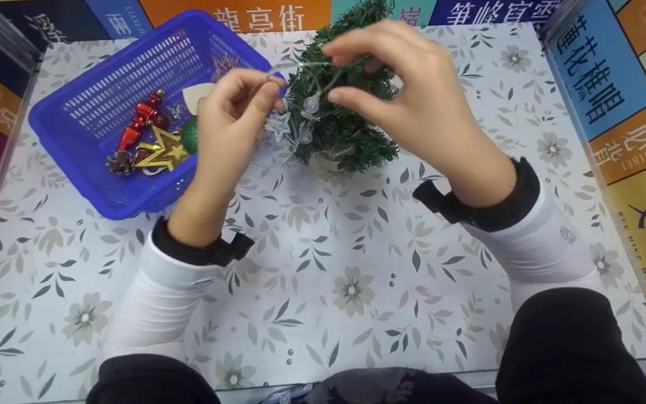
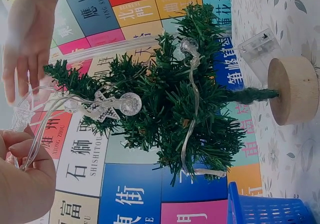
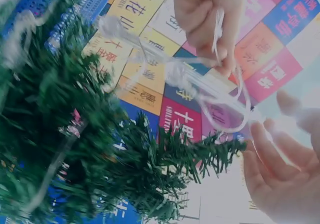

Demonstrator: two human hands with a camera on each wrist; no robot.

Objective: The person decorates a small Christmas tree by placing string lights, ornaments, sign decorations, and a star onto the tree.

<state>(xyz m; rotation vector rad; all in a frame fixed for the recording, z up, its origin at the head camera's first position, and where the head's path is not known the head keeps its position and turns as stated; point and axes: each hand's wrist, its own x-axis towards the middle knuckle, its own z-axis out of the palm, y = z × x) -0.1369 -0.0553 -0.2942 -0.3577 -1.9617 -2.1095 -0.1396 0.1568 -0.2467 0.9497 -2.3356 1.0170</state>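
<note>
A small green artificial Christmas tree stands at the back on a round wooden base. Clear string lights with a round bulb and a star-shaped piece are draped over its branches. My left hand, left of the treetop, pinches a looped bundle of the clear wire between thumb and fingers. On the other side, my right hand is held over the treetop, thumb and fingers spread apart, its fingertips close to the wire. A clear battery box rests behind the base in the left wrist view.
A blue plastic basket at the left holds a gold star, red ornaments, a green ball and a pine cone. Panels with colourful lettering border the leaf-patterned table at the back and sides.
</note>
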